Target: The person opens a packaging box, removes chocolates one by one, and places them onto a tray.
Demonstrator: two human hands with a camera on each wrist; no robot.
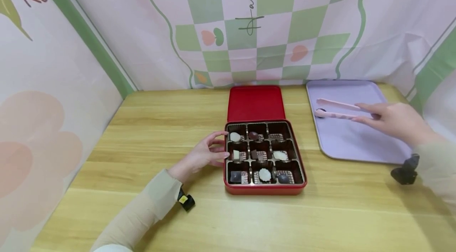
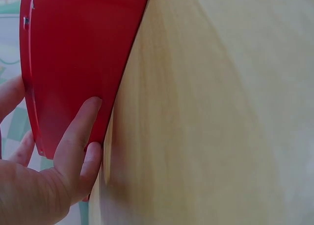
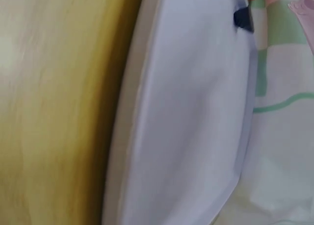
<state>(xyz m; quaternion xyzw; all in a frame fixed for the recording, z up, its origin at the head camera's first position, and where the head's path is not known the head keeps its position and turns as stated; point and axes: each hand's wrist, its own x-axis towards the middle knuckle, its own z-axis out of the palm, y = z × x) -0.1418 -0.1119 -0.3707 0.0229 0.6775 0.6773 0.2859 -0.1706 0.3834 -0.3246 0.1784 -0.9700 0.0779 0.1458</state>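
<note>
A red tin box (image 1: 265, 190) stands on the table with a dark divided insert, and single white and dark chocolates lie in several compartments. My left hand (image 1: 203, 154) rests its fingers against the box's left wall; the left wrist view shows two fingertips (image 2: 93, 103) on the red side. My right hand (image 1: 395, 119) holds pink tongs (image 1: 338, 104) over the lilac tray (image 1: 356, 141). Their arms are spread, and one tip is beside a dark chocolate (image 1: 322, 110) at the tray's left. The right wrist view shows that dark piece (image 3: 244, 19), but not the hand itself.
The red lid (image 1: 255, 103) lies behind the box, up against its back edge. A printed cloth (image 1: 242, 26) hangs along the rear of the wooden table (image 1: 142, 125). To the left is another printed panel (image 1: 53, 125).
</note>
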